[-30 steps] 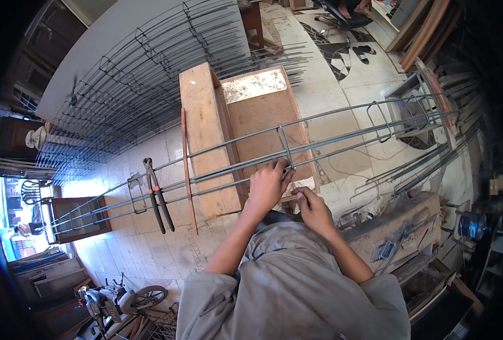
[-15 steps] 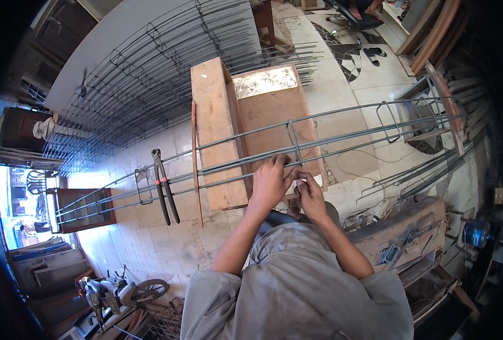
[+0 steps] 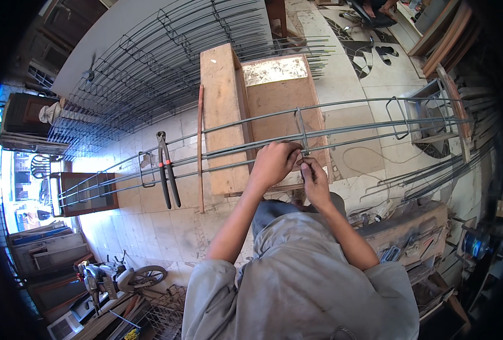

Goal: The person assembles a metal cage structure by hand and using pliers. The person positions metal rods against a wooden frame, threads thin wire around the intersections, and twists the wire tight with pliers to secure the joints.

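A long cage of thin steel bars (image 3: 370,135) runs across in front of me, with square wire stirrups (image 3: 299,131) around the bars. At the lower corner of the middle stirrup, my left hand (image 3: 275,163) has its fingers closed against the nearest bar. My right hand (image 3: 316,180) pinches just below that corner, thumb and finger pressed together. Whatever is between the fingers of either hand is too small to make out. To the left, pincers (image 3: 165,170) with black and red handles hang on the cage bars.
Beneath the cage stand a wooden beam-like box (image 3: 220,113) and an open wooden tray (image 3: 280,96). A reddish strip (image 3: 200,147) crosses the bars. More steel cages (image 3: 149,73) stack at the back left. Loose rods (image 3: 433,175) lie right, by a wooden bench (image 3: 404,226).
The whole view has shifted slightly. My left hand's fingers have moved in closer to the stirrup corner, while my right hand stays just below it.
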The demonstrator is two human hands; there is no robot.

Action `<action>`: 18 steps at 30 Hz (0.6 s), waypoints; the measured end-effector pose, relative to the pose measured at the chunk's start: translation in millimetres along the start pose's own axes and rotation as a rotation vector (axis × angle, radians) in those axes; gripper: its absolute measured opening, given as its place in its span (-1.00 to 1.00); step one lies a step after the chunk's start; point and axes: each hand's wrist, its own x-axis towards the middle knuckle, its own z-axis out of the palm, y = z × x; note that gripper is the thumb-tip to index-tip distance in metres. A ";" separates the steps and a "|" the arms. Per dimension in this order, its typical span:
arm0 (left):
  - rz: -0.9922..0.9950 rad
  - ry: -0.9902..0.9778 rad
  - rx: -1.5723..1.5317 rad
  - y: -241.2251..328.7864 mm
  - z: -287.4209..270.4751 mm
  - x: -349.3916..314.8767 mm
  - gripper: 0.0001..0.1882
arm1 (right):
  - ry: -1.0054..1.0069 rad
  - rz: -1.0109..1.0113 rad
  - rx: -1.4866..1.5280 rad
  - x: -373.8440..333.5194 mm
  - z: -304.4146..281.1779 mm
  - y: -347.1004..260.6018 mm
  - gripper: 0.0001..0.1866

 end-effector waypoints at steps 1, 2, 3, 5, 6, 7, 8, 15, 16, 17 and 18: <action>0.016 -0.008 -0.002 -1.4 1.7 1.1 -0.77 | -0.001 0.007 -0.008 -0.1 -0.5 -0.4 -0.80; 0.032 -0.016 -0.003 -2.4 2.5 1.7 -0.77 | -0.002 0.013 -0.016 0.3 -0.9 -0.1 -0.81; 0.023 -0.024 -0.032 -2.8 1.4 1.9 -0.77 | -0.005 0.000 0.007 1.6 -1.8 1.1 -0.81; 0.010 -0.046 -0.093 -2.7 -0.5 4.3 -0.77 | -0.002 -0.025 0.048 4.6 -4.2 4.1 -0.82; -0.011 -0.063 -0.126 -3.6 0.0 4.6 -0.77 | 0.002 -0.019 0.052 3.5 -3.6 6.5 -0.82; -0.032 -0.074 -0.159 -4.9 1.2 5.7 -0.76 | 0.004 -0.018 0.053 3.9 -3.6 8.2 -0.83; -0.052 -0.086 -0.192 -6.4 2.6 6.8 -0.76 | 0.005 -0.016 0.055 4.2 -3.8 9.1 -0.83; -0.004 -0.146 -0.125 -14.4 5.5 8.4 -0.70 | 0.000 0.052 0.143 3.8 1.1 3.3 -0.84; 0.004 -0.159 -0.118 -13.9 3.6 8.8 -0.70 | 0.010 0.040 0.133 3.7 2.3 2.6 -0.84; 0.012 -0.171 -0.112 -13.7 2.6 9.6 -0.69 | 0.020 0.028 0.122 3.8 3.6 2.0 -0.84; 0.019 -0.172 -0.114 -14.1 2.8 10.6 -0.69 | 0.030 0.017 0.111 4.4 3.8 1.5 -0.83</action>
